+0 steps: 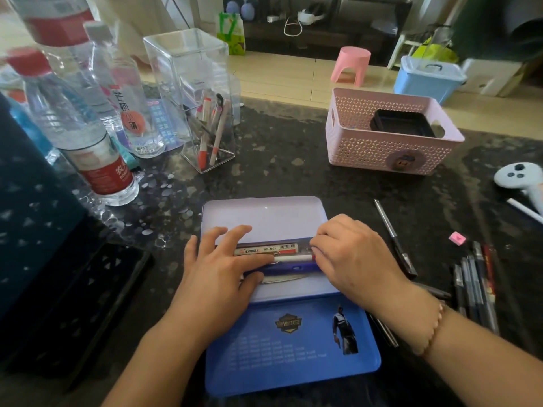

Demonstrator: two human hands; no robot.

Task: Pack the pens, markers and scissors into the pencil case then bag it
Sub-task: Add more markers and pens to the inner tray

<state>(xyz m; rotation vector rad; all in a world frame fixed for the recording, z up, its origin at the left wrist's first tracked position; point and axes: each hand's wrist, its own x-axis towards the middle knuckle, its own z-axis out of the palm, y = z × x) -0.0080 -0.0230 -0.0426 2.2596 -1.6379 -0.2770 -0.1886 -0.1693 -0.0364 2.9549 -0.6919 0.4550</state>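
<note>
Dark speckled stone tabletop (288, 160), glossy. Nearest, open blue tin pencil case (291, 342), rectangular with rounded corners, printed lid lying flat toward the viewer, pale tray beyond. In the tray: white marker (266, 248), purple-and-white pen (293, 257) and metal scissors blade (282, 279), long axes all left to right. Left hand (217, 274) flat, fingers spread, pressing the marker's left end. Right hand (352, 254) curled, fingertips pinched on the pen's right end. Loose dark pens (473, 286) at right, pointing away. Farther: pink perforated plastic basket (390, 133), clear acrylic pen holder (199, 113), plastic water bottles (88, 136).
</note>
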